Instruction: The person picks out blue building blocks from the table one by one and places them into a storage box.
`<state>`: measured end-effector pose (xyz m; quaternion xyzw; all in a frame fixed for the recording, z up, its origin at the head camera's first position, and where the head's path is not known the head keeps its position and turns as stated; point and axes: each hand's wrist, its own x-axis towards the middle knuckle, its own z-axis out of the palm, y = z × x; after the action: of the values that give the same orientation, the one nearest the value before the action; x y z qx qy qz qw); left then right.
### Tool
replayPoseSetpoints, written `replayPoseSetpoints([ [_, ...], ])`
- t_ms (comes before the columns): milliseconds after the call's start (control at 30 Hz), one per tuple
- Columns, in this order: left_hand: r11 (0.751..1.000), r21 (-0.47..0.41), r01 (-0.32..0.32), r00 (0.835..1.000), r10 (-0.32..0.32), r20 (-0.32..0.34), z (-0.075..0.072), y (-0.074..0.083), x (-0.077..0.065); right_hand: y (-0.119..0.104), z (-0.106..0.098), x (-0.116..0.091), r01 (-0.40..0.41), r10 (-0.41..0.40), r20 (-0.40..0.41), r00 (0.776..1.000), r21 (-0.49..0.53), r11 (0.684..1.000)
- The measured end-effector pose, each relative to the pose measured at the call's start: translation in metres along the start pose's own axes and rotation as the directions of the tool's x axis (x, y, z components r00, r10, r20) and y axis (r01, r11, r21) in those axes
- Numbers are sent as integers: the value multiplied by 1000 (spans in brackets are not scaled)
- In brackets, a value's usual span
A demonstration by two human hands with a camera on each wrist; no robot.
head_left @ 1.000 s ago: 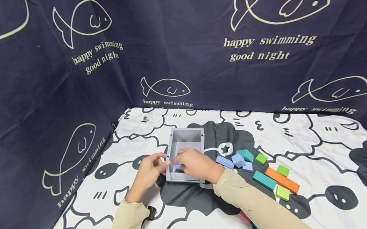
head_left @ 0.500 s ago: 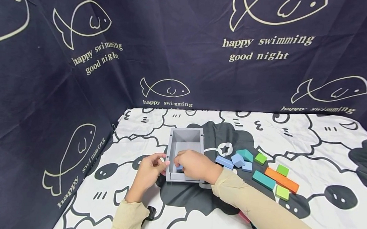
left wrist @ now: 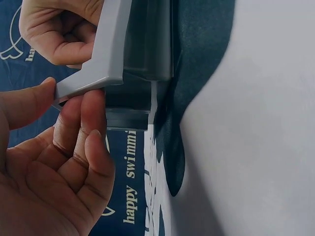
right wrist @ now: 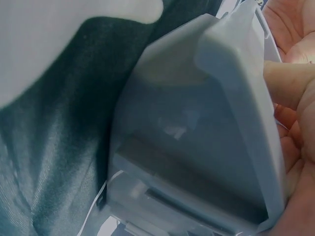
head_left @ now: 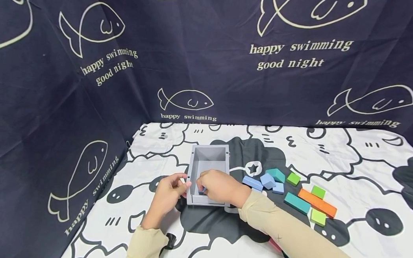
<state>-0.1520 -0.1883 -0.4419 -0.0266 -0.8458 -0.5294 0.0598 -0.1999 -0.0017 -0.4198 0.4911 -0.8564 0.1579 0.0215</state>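
A grey rectangular plastic box [head_left: 210, 153] stands open at the top on the patterned cloth. My left hand [head_left: 167, 195] pinches its left rim; in the left wrist view the thumb lies on the rim's outside, with fingertips under its edge. My right hand [head_left: 222, 188] reaches over the right wall into the near end of the box. Between its curled fingers shows a small part of a blue block [head_left: 203, 190], mostly hidden by the hand. In the right wrist view the box's wall [right wrist: 172, 113] covers whatever the right fingers hold.
Right of the box lie several blue blocks [head_left: 253, 182], teal blocks [head_left: 297, 203], green blocks [head_left: 293, 178] and a long orange block [head_left: 317, 203]. A red block [head_left: 274, 244] shows partly beside the right sleeve. A dark fish-print curtain [head_left: 211, 58] hangs behind the cloth-covered surface.
The right hand has shifted very slightly within the box, and less of the blue block shows at its fingers. The left hand keeps its pinch on the rim.
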Motion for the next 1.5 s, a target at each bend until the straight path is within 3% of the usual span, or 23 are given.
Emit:
replayPoseSetpoints([
  [367,1000,-1,-2,1000,2,-2,0,0,0,-1,-2,-1,29,-30,-29,999,-15,999],
  [1167,1000,3,29,999,-29,25,-3,-1,0,6,-6,-1,53,-51,-32,998,66,996],
  [1333,999,11,47,999,-47,20,-4,-2,-1,11,-26,-15,62,-54,-64,996,119,991],
  [1500,999,8,33,999,-33,26,-1,-2,1,28,-61,-49,20,7,-190,982,143,990],
])
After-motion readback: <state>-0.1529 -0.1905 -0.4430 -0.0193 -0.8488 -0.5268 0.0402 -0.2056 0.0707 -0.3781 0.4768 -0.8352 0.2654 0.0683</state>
